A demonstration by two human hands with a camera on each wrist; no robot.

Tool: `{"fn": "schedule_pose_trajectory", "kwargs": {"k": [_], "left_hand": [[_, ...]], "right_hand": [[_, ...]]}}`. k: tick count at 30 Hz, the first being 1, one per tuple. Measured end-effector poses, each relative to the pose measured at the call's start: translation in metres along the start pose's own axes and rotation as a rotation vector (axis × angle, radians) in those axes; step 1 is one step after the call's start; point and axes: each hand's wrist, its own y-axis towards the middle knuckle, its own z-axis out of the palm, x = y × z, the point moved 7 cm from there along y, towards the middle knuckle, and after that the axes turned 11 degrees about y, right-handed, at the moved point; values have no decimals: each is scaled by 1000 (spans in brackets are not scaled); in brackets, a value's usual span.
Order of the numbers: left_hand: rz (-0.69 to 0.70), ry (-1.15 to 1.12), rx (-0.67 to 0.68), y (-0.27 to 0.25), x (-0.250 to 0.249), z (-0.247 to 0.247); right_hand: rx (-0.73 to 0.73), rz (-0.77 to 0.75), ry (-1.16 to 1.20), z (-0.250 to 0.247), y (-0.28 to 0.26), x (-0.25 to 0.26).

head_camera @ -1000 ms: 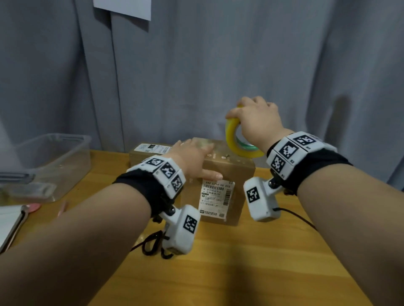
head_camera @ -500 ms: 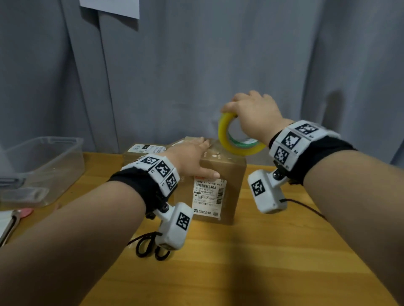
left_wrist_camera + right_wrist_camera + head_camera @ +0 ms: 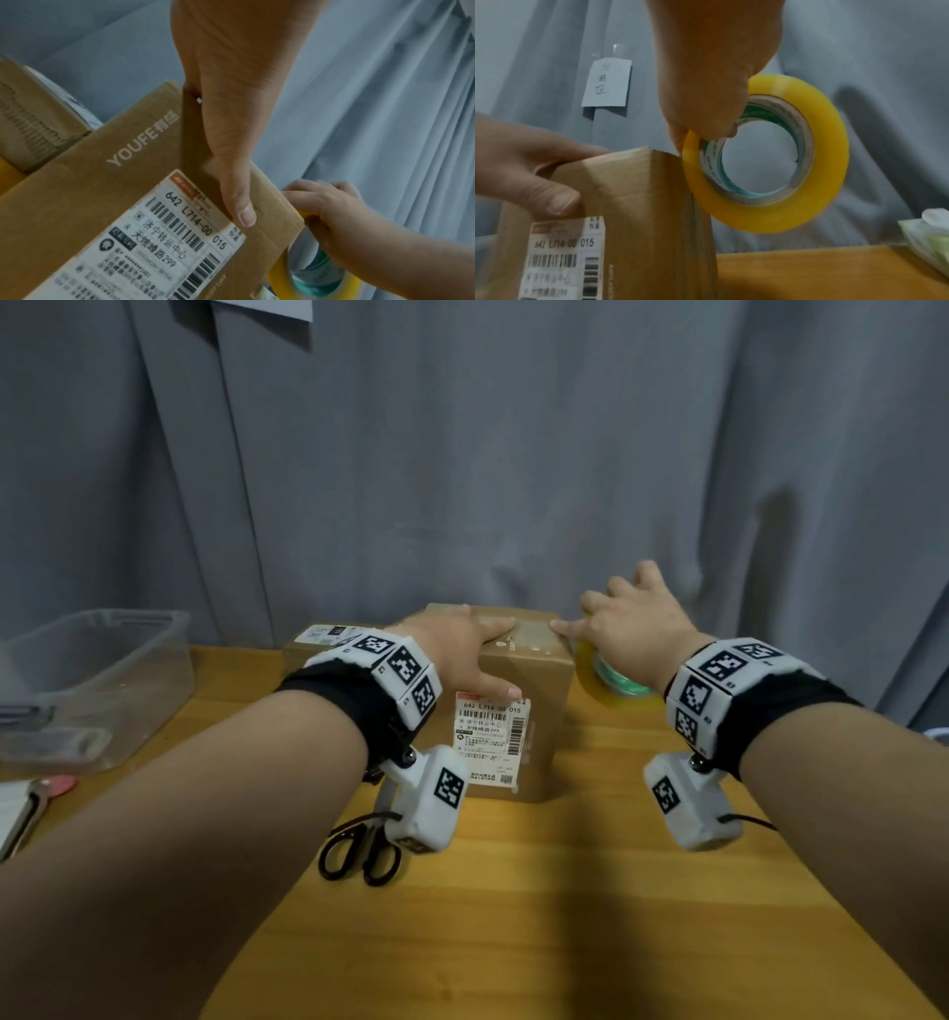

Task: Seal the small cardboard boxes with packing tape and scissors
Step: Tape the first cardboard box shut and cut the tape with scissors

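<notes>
A small cardboard box (image 3: 539, 680) with a white shipping label stands on the wooden table (image 3: 565, 916). My left hand (image 3: 462, 644) presses flat on its top, thumb (image 3: 236, 192) straight down the front face. My right hand (image 3: 631, 629) grips a yellow tape roll (image 3: 611, 683), thumb through the core. The roll (image 3: 829, 162) sits against the upper right edge of the box (image 3: 634, 192). A glossy strip of tape lies across the box top between the hands. Black-handled scissors (image 3: 359, 855) lie on the table under my left wrist.
A second cardboard box (image 3: 318, 636) sits behind and to the left. A clear plastic bin (image 3: 102, 680) stands at the far left, a notebook (image 3: 15, 809) in front of it. A grey curtain hangs close behind. A plastic bag (image 3: 926, 239) lies at the right.
My right hand has brought the tape roll down from above the box to its upper right edge. The left hand has stayed pressed on the box top.
</notes>
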Motion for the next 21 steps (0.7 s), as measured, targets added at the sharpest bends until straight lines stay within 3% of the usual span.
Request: {"fn": "schedule_pose_trajectory", "kwargs": {"k": [4, 8, 14, 18, 21], "left_hand": [[-21, -59, -82, -11, 9, 4], [-84, -81, -79, -14, 19, 4], [-14, -28, -63, -9, -5, -8], [-38, -190, -120, -7, 5, 3], [-50, -442, -163, -10, 9, 14]], "right_hand": [[-32, 55, 133, 7, -2, 0], [-48, 96, 243, 13, -4, -1], [-115, 127, 356, 13, -7, -10], [-203, 168, 456, -8, -4, -34], [-346, 191, 568, -28, 1, -52]]}}
